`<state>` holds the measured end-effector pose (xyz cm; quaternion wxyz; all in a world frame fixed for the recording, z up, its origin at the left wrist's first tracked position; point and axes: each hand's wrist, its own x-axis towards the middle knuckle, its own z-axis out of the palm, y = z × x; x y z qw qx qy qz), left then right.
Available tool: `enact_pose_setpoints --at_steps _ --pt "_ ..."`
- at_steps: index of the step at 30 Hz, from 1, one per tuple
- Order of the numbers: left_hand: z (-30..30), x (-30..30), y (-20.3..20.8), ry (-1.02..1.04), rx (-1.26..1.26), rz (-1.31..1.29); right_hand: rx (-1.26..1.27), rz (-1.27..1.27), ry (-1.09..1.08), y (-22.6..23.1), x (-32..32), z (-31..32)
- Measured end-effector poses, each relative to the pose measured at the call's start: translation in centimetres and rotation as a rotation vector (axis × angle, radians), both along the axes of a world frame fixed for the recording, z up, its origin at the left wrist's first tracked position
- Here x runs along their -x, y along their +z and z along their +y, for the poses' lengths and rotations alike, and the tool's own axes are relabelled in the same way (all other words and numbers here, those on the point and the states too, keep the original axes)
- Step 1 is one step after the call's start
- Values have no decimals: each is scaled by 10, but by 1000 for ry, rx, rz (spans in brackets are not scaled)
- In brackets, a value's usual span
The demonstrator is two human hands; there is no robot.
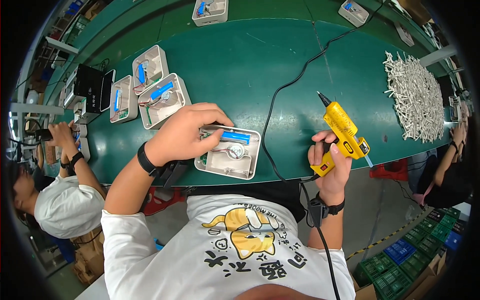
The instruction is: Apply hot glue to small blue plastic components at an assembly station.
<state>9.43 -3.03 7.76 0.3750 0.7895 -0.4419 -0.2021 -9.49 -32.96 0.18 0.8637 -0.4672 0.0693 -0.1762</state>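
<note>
A white plastic housing (pixel 230 167) lies open side up at the near edge of the green table, in front of me. Inside it are a blue cylindrical battery (pixel 236 137), a round silvery part (pixel 235 151) and thin wires. My left hand (pixel 192 131) grips the housing's left side, its thumb reaching inside by the battery and its fingers along the far wall. To the right, my right hand (pixel 332 157) is wrapped around the handle of a yellow hot glue gun (pixel 341 131). The gun's dark nozzle points up and away, and a glue stick (pixel 369 161) sticks out behind.
Three similar housings (pixel 165 102) stand together at the left. A black cable (pixel 272 107) crosses the table beside the glue gun. Many white pieces (pixel 415 100) are heaped at the right. Other people work at both sides; a white cap (pixel 67 207) shows at left.
</note>
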Motion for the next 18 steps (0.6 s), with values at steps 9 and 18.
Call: enact_pose_setpoints --at_steps 9,18 --pt "1 -5 -14 28 68 130 22 -13 -33 2 1 2" --pt "4 -7 -29 45 152 122 41 -3 -27 0 1 4"
